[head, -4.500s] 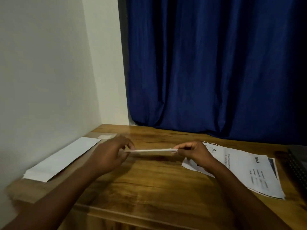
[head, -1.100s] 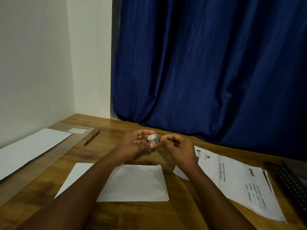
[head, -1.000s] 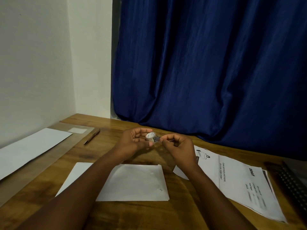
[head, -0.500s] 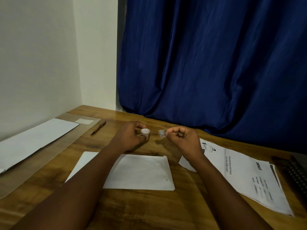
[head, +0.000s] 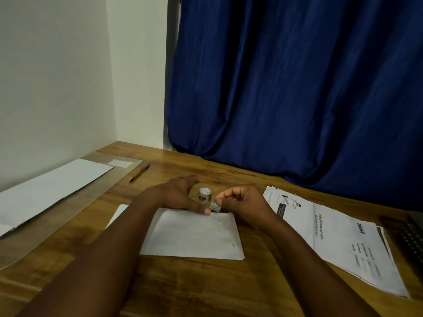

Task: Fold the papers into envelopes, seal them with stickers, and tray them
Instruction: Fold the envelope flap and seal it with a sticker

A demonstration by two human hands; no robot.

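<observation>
While the folded envelope [head: 192, 234] lies flat on the wooden counter [head: 206, 287], both hands hover over its far edge. Right hand [head: 242, 202] pinches a small sticker [head: 215, 205] between thumb and fingertip, just above the envelope's top edge. Left hand [head: 176, 195] is relaxed with fingers spread loosely, grasping nothing, right beside the little sticker roll [head: 204, 194] standing on the counter. Printed sheets [head: 343, 248] sit off to the right, a pen [head: 139, 171] far left, and a long white sheet [head: 45, 191] lies by the wall.
</observation>
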